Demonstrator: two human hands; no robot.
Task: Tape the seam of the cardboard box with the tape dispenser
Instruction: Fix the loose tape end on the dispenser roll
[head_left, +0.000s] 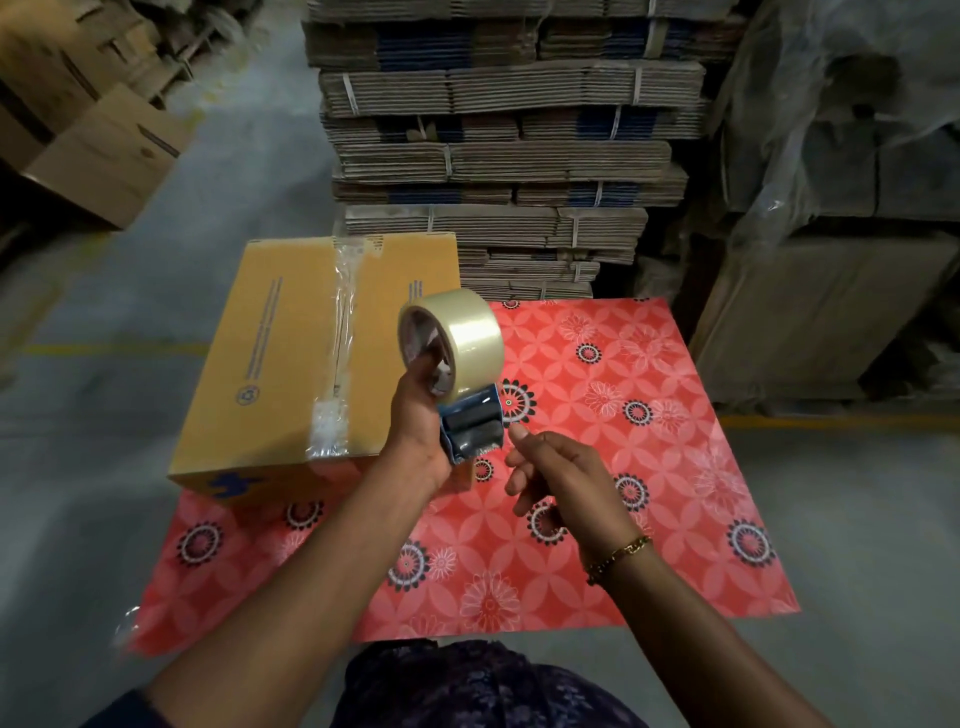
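Observation:
A closed yellow-brown cardboard box (270, 364) sits on the left part of a red flowered mat (597, 467). A strip of clear tape (340, 332) runs along its top seam and folds over the near edge. My left hand (421, 415) holds a tape dispenser (457, 379) above the box's right near corner; the dispenser has a blue body and a big roll of clear tape on top. Just to its right, my right hand (561, 473) hovers with curled fingers, thumb tip close to the dispenser's blue end, holding nothing that I can see.
A tall stack of bundled flat cardboard (509, 145) rises behind the box and mat. Open cartons (98, 145) lie at the far left. Plastic-wrapped pallets (841, 182) stand on the right. Grey concrete floor surrounds the mat.

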